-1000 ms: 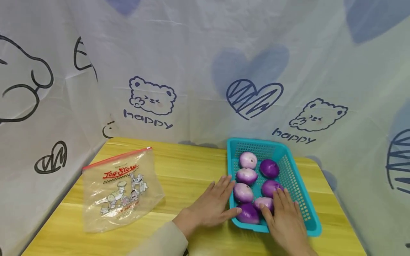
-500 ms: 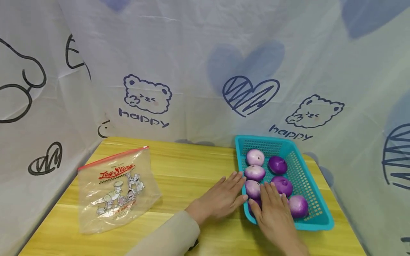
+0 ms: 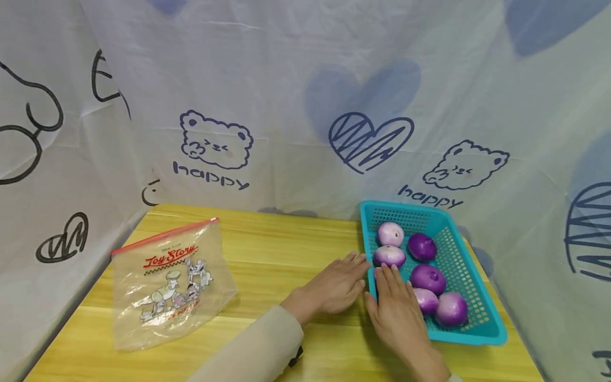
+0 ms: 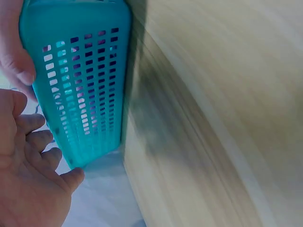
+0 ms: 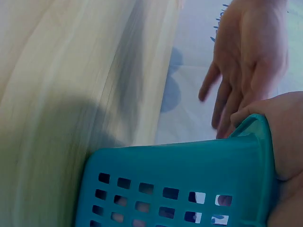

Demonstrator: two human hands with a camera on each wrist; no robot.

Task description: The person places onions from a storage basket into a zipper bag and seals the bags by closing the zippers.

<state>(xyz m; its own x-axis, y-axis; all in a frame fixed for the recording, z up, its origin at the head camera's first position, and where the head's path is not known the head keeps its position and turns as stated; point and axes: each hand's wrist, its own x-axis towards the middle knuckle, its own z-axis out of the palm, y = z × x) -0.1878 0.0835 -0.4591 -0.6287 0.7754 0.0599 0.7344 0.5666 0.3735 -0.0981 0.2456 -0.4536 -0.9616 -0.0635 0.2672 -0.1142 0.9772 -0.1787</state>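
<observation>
Several red onions [image 3: 428,279], some deep purple and some pale, lie in a turquoise plastic basket [image 3: 491,338] on the right of the table in the head view. My left hand [image 3: 331,286] is at the basket's left side, its outstretched fingers close to the rim. My right hand [image 3: 400,315] lies over the front left corner, fingers extended across the onions and covering part of them. Its thumb lies near the left rim. In the left wrist view the left hand [image 4: 33,165] is palm-up beside the perforated basket wall [image 4: 85,94]; neither hand grips an onion.
A clear zip bag [image 3: 174,286] with a red strip and Toy Story print lies flat on the left of the yellow wood-grain table [image 3: 281,249]. A white printed sheet [image 3: 286,106] hangs behind the table and along its sides.
The basket has shifted right, and my left hand has followed along its rim. My right hand has moved leftward over the onions, uncovering a pale one in the front right part.
</observation>
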